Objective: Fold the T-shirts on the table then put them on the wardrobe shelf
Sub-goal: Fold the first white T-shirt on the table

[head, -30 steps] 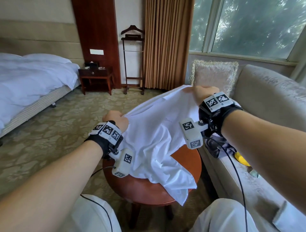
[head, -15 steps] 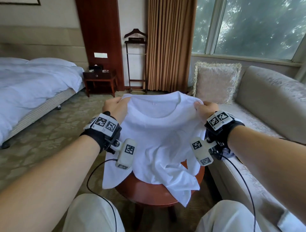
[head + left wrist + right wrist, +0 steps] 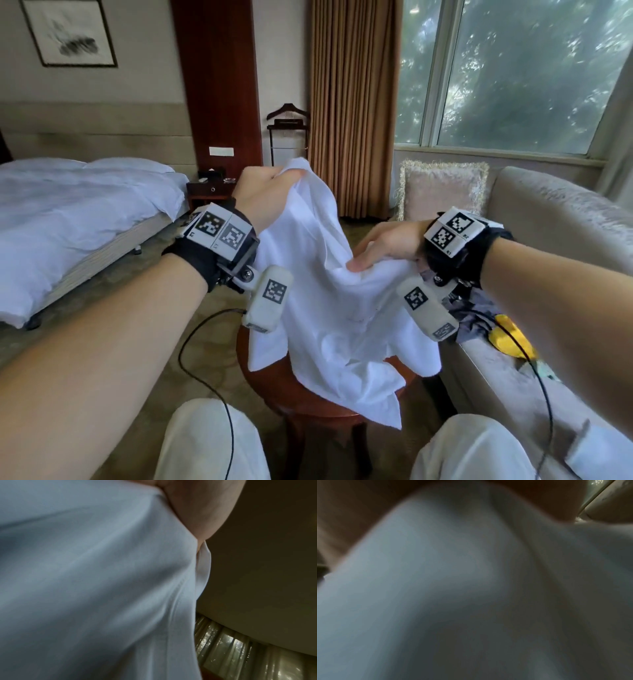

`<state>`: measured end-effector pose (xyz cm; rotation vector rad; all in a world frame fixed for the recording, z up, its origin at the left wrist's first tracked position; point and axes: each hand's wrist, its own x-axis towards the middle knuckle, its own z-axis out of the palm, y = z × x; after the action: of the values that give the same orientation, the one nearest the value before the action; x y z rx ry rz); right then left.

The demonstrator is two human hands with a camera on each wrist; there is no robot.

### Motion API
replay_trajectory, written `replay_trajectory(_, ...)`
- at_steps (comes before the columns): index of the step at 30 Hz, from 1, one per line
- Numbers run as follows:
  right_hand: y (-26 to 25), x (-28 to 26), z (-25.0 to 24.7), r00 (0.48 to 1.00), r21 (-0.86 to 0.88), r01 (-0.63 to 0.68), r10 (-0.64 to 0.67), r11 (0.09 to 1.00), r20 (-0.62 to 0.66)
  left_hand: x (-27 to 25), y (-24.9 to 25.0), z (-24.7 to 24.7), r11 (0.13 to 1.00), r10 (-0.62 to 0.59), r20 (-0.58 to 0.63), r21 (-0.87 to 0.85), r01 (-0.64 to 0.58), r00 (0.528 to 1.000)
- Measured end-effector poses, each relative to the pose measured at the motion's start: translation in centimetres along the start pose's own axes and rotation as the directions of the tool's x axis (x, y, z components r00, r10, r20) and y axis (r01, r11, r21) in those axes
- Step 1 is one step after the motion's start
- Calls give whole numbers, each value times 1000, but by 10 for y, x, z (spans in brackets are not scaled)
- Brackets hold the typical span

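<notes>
A white T-shirt hangs between both hands over the round wooden table, its lower part draped on the tabletop. My left hand is raised high and grips one upper corner of the shirt. My right hand is lower, to the right, and grips the other upper part. White cloth fills the left wrist view, with part of the left hand at the top. The right wrist view shows blurred white cloth close up.
A beige sofa with a fringed cushion stands right of the table; grey and yellow clothes lie on its seat. A bed is at left, a nightstand and valet stand behind. My knees are under the table's near edge.
The shirt was held spread by both shoulders half a second ago. Now my left hand has risen and my right hand has dropped toward the middle, so the shirt hangs slanted and bunched.
</notes>
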<state>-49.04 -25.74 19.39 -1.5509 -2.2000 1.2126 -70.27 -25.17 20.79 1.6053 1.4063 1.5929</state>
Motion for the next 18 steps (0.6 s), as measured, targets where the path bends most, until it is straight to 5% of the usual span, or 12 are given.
replay_trajectory(8, -44, -66, 1, 995, 196, 94, -98, 976, 13, -35, 65, -41, 998, 35, -22, 45, -34, 999)
replay_trajectory(11, -36, -63, -3, 985, 92, -4, 20, 996, -169, -36, 56, -47, 978, 62, -14, 201, -58, 998)
replay_trajectory(14, -6, -38, -13, 909, 127, -94, 137, 988, -394, -27, 22, -47, 889, 43, 68, 453, -70, 997)
replay_trajectory(18, 38, -5, -16, 881, 64, -159, 171, 985, -441, -8, -29, -38, 776, -96, 180, 630, -40, 979)
